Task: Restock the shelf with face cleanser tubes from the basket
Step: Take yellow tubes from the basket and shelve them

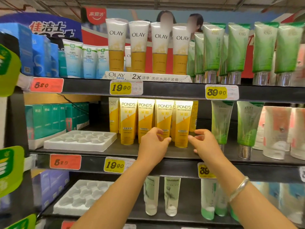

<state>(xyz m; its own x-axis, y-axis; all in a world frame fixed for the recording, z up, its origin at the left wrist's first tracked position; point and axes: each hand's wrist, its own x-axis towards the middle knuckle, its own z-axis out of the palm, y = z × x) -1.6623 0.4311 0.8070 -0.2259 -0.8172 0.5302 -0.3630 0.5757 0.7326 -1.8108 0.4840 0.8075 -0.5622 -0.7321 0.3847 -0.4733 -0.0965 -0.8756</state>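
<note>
Yellow-and-white Pond's face cleanser tubes (127, 121) stand cap-down in a row on the middle shelf (165, 164). My left hand (153, 144) hovers in front of the base of the third tube (165, 116), fingers curled and apart, fingertips at its lower end. My right hand (204, 144) is just right of the fourth tube (183, 123), fingers spread, holding nothing. That wrist wears a silver bangle (239, 189). The basket is out of view.
A white moulded tray (79, 141) lies on the middle shelf left of the Pond's tubes, beside green boxes (47, 119). Green tubes (247, 123) stand to the right. Olay tubes (138, 45) fill the top shelf. Another tray (82, 195) and pale tubes (171, 195) sit below.
</note>
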